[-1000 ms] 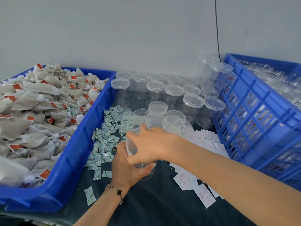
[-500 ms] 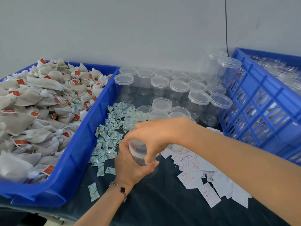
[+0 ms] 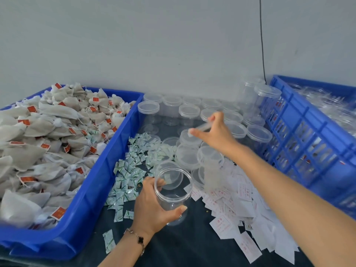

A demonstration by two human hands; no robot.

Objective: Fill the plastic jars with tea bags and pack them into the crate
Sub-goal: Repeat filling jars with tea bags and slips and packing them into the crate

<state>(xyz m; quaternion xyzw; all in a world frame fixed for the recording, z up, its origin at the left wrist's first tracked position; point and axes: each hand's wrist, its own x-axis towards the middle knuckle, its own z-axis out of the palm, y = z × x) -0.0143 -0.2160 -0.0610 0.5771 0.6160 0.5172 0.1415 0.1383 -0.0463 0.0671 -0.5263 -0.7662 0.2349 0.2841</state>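
Note:
My left hand [image 3: 152,207] grips a clear plastic jar [image 3: 173,191] with its mouth open, tilted slightly above the dark table. My right hand [image 3: 217,132] pinches the jar's clear lid [image 3: 200,128] and holds it over the cluster of lidded empty jars [image 3: 188,112] at the back. A blue bin [image 3: 90,191] on the left is heaped with tea bags [image 3: 38,143] bearing red tags. A blue slatted crate [image 3: 308,135] on the right holds more clear jars.
Small green-and-white sachets [image 3: 131,178] lie scattered between the bin and my left hand. White paper slips with red print [image 3: 237,205] spread under my right forearm. A black cable [image 3: 262,39] runs down the grey wall behind.
My right hand has taken the lid off the jar and carried it up and back to the right. My left hand still holds the jar, now open.

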